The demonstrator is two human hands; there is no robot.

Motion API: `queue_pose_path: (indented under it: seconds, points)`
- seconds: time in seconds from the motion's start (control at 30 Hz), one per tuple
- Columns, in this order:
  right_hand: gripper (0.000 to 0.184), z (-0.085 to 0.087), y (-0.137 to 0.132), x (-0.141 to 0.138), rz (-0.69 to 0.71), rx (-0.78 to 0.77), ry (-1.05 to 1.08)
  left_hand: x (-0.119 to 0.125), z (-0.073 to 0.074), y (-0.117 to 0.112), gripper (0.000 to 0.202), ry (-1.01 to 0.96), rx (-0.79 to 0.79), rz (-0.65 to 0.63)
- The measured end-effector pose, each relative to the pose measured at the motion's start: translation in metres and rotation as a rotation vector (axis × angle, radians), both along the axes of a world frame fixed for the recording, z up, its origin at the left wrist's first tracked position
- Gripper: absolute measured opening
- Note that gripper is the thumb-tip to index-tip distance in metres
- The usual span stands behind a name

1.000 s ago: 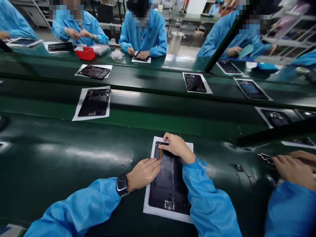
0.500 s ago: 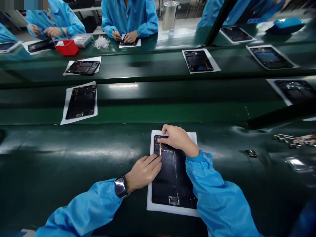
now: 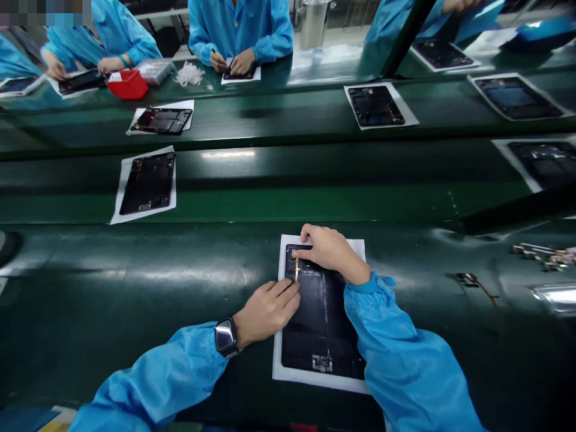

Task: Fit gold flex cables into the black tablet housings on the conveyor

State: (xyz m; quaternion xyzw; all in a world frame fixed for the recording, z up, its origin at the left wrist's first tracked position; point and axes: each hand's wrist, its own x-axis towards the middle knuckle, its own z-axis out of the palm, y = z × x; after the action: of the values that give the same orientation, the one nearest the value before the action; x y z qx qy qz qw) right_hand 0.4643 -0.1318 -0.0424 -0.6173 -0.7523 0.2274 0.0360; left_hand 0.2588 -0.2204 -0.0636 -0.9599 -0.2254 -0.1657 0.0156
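Observation:
A black tablet housing (image 3: 310, 330) lies on a white foam sheet (image 3: 277, 360) on the green bench. Along its upper left runs a narrow orange flex cable (image 3: 297, 270). My left hand (image 3: 270, 309), with a watch on the wrist, has its fingers together and closed at the cable's lower end. My right hand (image 3: 330, 249) reaches over the top of the housing, thumb at the cable's upper end and index finger bent above it. The fingertips hide both ends of the cable.
Tablets on white sheets rest on the conveyor beyond, such as one tablet (image 3: 148, 183) at left. A loose flex part (image 3: 470, 280) and a pile of small parts (image 3: 546, 255) lie to the right. Co-workers in blue sit across, near a red bin (image 3: 128, 84).
The view has shifted slightly, moving the bench scene rightward. Both hands keep their places at the flex cable. At upper left, a co-worker's hands have moved apart onto a tablet.

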Motion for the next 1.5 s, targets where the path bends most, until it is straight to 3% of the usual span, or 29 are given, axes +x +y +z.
queue_pose_path:
  seconds: [0.23, 0.4, 0.5, 0.57, 0.7, 0.8, 0.97, 1.03, 1.1, 1.23, 1.37, 1.5]
  points:
    - [0.034, -0.002, 0.000, 0.000, 0.002, 0.002, -0.001, -0.001, 0.001, 0.005, 0.021, -0.017, -0.054, -0.016]
    - [0.034, 0.004, -0.001, 0.000, -0.010, -0.011, 0.010, -0.007, 0.002, 0.015, 0.021, -0.209, -0.277, -0.009]
    - [0.024, 0.015, -0.006, 0.001, 0.000, 0.018, 0.058, -0.011, 0.001, 0.020, 0.021, -0.334, -0.402, 0.068]
    - [0.014, 0.022, -0.010, 0.000, 0.025, 0.046, 0.126, -0.012, 0.001, 0.021, 0.025, -0.315, -0.424, 0.068]
    - [0.029, 0.036, -0.021, -0.006, 0.176, 0.024, 0.275, -0.011, 0.005, 0.017, 0.025, -0.104, -0.364, 0.029]
    - [0.030, 0.051, -0.031, -0.012, 0.291, -0.030, 0.313, -0.011, 0.010, 0.013, 0.026, 0.016, -0.329, 0.021]
    - [0.019, 0.086, -0.051, -0.022, 0.314, -0.026, 0.420, -0.014, 0.013, 0.005, 0.027, -0.003, -0.339, -0.012]
    - [0.017, 0.091, -0.058, -0.025, 0.302, -0.056, 0.459, -0.019, 0.012, 0.001, 0.023, -0.080, -0.394, -0.014]
    - [0.017, 0.086, -0.064, -0.026, 0.274, -0.093, 0.455, -0.027, 0.010, -0.003, 0.026, -0.190, -0.468, 0.017]
    - [0.013, 0.057, -0.078, -0.022, 0.204, -0.055, 0.346, -0.045, 0.004, -0.009, 0.042, -0.337, -0.568, 0.125]
    - [0.005, 0.034, -0.098, -0.017, 0.136, 0.046, 0.248, -0.053, -0.001, -0.011, 0.042, -0.319, -0.573, 0.131]
    - [0.009, 0.028, -0.113, -0.025, 0.149, 0.119, 0.118, -0.051, -0.005, -0.012, 0.042, -0.297, -0.530, 0.119]
